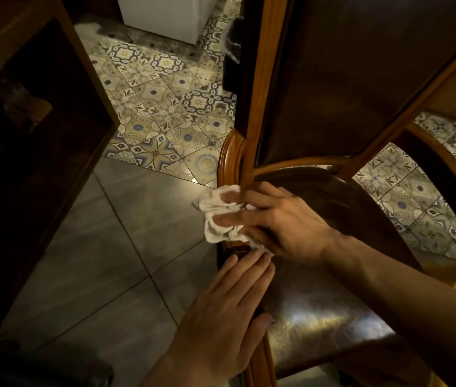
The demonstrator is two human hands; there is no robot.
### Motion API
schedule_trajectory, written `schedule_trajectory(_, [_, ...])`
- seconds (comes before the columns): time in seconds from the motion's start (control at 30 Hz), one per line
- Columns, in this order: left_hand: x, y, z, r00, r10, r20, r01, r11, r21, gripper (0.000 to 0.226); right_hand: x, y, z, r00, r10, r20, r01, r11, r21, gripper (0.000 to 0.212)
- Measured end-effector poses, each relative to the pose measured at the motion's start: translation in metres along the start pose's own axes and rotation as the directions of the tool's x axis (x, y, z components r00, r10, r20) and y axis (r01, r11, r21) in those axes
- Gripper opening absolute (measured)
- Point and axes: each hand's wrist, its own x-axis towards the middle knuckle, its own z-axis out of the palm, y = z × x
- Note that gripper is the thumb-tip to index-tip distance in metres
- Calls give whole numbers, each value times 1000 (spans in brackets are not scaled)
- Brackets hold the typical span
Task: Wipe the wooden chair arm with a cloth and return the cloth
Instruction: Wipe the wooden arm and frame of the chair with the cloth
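Head view: wiping underway, frame centre.
Right hand [282,219]: grasping white cloth [218,216], pressed on wooden chair arm [228,157].
Left hand [229,311]: released, flat on rail.
Left: finish wiping, return cloth.

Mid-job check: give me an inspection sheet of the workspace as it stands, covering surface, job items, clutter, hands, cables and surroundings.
Surface: dark glossy chair seat, bare where visible.
Job's things: white cloth, crumpled, pressed on the wooden chair arm near where it meets the backrest frame.
Clutter: nothing seen on the seat or the nearby floor.
Hands: right hand holds the cloth against the wood; left hand lies flat, fingers extended, on the seat's wooden side rail, holding nothing.
Cables: nothing seen.
Surroundings: grey floor tiles near, patterned tiles beyond; dark wooden furniture on the left; white unit at the top.
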Motion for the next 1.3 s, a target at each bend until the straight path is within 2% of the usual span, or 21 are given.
schedule_trajectory(0.2, [3, -2, 2, 999, -9, 45, 8, 1000, 23, 68, 47, 22, -11, 979, 194, -60, -194, 981, 11, 44])
schedule_trajectory(0.3, [2, -4, 1, 998, -7, 59, 4, 999, 54, 65, 62, 28, -12, 966, 244, -89, -243, 970, 23, 43])
schedule_trajectory(0.33, [2, -4, 1, 998, -7, 64, 4, 998, 56, 64, 62, 27, -11, 963, 256, -80, -254, 967, 34, 45])
schedule_trajectory(0.4, [2, -4, 0, 998, -13, 69, 9, 998, 57, 63, 62, 24, -10, 961, 274, -29, -274, 962, 20, 62])
schedule_trajectory(0.43, [3, -3, 0, 997, -16, 69, 12, 998, 58, 63, 61, 23, -10, 961, 275, -14, -275, 961, 11, 66])
schedule_trajectory(0.53, [3, -3, -1, 998, -10, 66, 7, 999, 48, 62, 52, 16, -15, 976, 217, -38, -214, 974, 70, 45])
schedule_trajectory(0.6, [2, -3, -4, 998, -18, 63, 14, 998, 54, 61, 42, 8, -15, 982, 186, -29, -182, 978, 101, 42])
schedule_trajectory(0.77, [1, 1, -10, 995, -26, 93, 17, 996, 88, 61, 25, -11, -8, 984, 171, 42, -173, 984, 37, 48])
schedule_trajectory(0.9, [0, 3, -17, 991, -76, 107, 64, 991, 116, 60, 7, -28, -9, 984, 167, 57, -171, 984, 60, 52])
schedule_trajectory(1.1, [-1, 4, -29, 983, -25, 181, 20, 999, 28, 64, -9, -49, -14, 970, 220, 103, -227, 972, 60, 54])
schedule_trajectory(1.2, [-14, 11, -44, 985, -90, 150, 102, 992, -80, 65, -13, -57, -15, 958, 248, 142, -259, 963, 70, 53])
schedule_trajectory(1.3, [-35, 14, -59, 974, -211, 84, 221, 964, -146, 64, -18, -66, -15, 929, 306, 208, -324, 945, 56, 70])
